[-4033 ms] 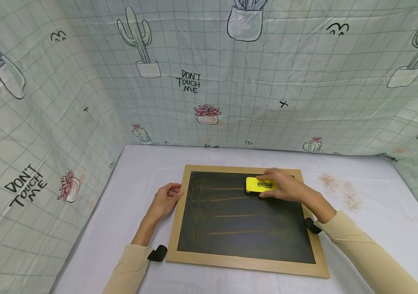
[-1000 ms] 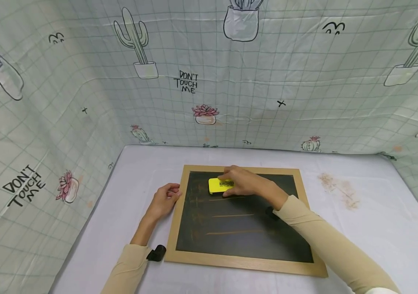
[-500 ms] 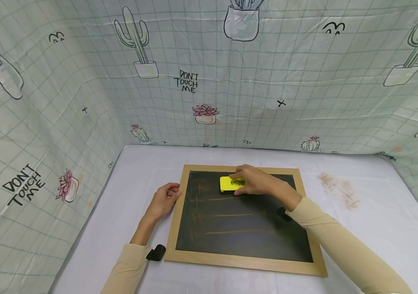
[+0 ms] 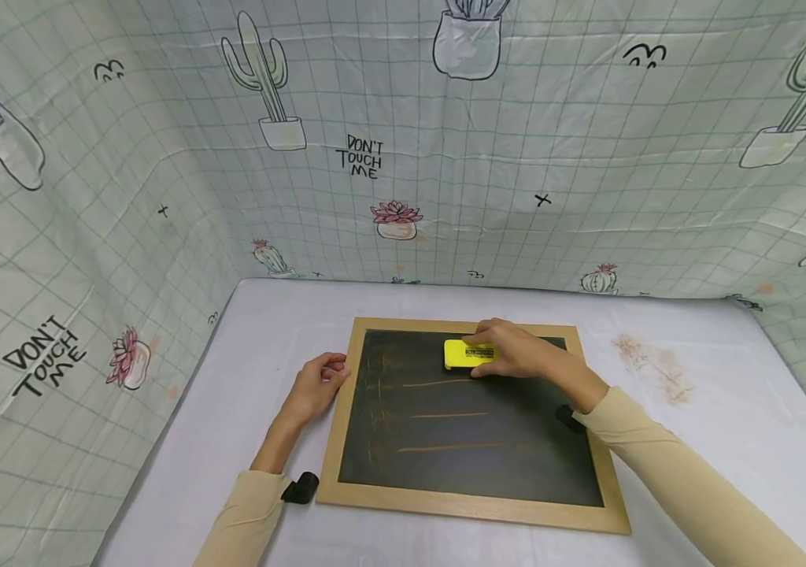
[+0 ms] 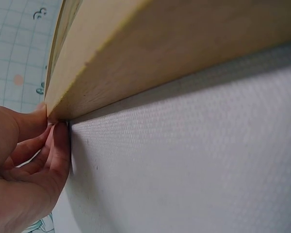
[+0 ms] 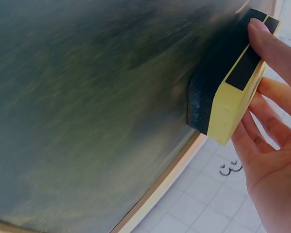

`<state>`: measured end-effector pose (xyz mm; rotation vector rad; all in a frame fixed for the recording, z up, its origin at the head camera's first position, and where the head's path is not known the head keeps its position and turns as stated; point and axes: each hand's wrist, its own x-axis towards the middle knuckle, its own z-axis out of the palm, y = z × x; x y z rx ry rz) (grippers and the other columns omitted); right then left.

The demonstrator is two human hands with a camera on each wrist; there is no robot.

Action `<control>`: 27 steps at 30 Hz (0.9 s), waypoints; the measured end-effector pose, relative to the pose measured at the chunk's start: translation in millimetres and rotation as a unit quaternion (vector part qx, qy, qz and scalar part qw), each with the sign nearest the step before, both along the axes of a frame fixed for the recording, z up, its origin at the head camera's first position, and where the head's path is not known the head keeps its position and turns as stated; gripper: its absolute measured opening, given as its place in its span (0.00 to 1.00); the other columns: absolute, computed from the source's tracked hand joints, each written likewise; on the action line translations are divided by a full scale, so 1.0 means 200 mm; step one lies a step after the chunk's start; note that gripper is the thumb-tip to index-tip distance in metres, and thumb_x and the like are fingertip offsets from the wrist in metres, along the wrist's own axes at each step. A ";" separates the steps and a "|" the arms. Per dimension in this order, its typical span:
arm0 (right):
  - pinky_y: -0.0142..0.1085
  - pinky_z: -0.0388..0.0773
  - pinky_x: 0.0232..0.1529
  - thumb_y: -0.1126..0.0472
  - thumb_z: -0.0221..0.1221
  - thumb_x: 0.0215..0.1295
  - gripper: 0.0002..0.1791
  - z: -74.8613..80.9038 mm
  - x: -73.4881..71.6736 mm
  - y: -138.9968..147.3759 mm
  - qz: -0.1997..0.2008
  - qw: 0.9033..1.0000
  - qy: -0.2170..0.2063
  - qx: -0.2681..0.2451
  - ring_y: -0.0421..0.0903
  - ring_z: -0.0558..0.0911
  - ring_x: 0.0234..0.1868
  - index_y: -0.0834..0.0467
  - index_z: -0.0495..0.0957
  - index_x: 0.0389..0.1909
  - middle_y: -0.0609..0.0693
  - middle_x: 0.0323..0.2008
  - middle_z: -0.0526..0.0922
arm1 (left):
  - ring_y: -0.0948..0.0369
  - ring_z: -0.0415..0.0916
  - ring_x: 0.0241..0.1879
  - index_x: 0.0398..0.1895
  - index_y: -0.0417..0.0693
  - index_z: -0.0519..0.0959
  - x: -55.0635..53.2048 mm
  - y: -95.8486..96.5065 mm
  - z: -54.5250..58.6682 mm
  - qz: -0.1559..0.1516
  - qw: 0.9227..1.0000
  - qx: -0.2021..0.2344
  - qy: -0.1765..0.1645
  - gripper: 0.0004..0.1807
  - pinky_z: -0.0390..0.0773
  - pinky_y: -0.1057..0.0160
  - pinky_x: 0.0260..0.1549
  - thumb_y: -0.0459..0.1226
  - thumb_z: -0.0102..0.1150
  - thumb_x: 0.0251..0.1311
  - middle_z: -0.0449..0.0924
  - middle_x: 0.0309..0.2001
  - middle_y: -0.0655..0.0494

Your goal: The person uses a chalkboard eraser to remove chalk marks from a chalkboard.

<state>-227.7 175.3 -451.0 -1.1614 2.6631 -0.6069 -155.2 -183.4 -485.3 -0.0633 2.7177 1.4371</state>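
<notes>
In the head view, a chalkboard (image 4: 460,479) with a pale wooden frame (image 4: 474,514) lies flat on the table. My right hand (image 4: 516,350) grips a yellow eraser (image 4: 457,353) near the board's top edge, thumb on one long side and fingers on the other. In the right wrist view the eraser (image 6: 224,114) has its dark felt face against the board. Three orange chalk lines (image 4: 449,415) show below it, with faint smears at the left. At the frame's left side, my left hand (image 4: 314,388) pinches the wooden edge (image 5: 82,77) between thumb and fingertips.
A white cloth covers the table (image 4: 290,315). Brownish chalk dust (image 4: 651,366) marks it right of the board. A grid-patterned curtain (image 4: 474,157) with cactus drawings stands behind and at both sides. Small black cameras (image 4: 301,488) sit at the wrists.
The topmost chalk line has vanished from the board. My right hand went left with the eraser, then slid back right over the last second. My left hand stays put.
</notes>
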 end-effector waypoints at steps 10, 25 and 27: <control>0.49 0.79 0.48 0.55 0.74 0.60 0.32 -0.02 0.03 0.12 -0.012 1.000 0.000 -0.011 0.53 0.79 0.47 0.69 0.79 0.61 0.58 0.50 0.81 | 0.50 0.78 0.44 0.58 0.29 0.77 0.00 0.00 -0.01 -0.003 1.000 -0.002 0.006 0.17 0.76 0.57 0.43 0.31 0.61 0.71 0.81 0.46 0.40; 0.43 0.77 0.41 0.54 0.75 0.60 0.31 -0.03 0.06 0.21 -0.036 0.998 -0.004 -0.045 0.47 0.77 0.40 0.68 0.81 0.60 0.57 0.48 0.82 | 0.49 0.78 0.44 0.58 0.28 0.77 0.00 0.00 0.00 -0.007 1.000 -0.012 0.009 0.17 0.75 0.57 0.43 0.31 0.60 0.72 0.81 0.46 0.39; 0.40 0.75 0.38 0.55 0.75 0.59 0.31 -0.03 0.07 0.22 -0.037 0.998 -0.002 -0.050 0.45 0.76 0.37 0.68 0.81 0.59 0.55 0.45 0.82 | 0.49 0.78 0.45 0.58 0.28 0.77 0.00 0.00 0.00 -0.007 1.000 -0.014 0.006 0.17 0.76 0.56 0.43 0.31 0.60 0.72 0.81 0.46 0.40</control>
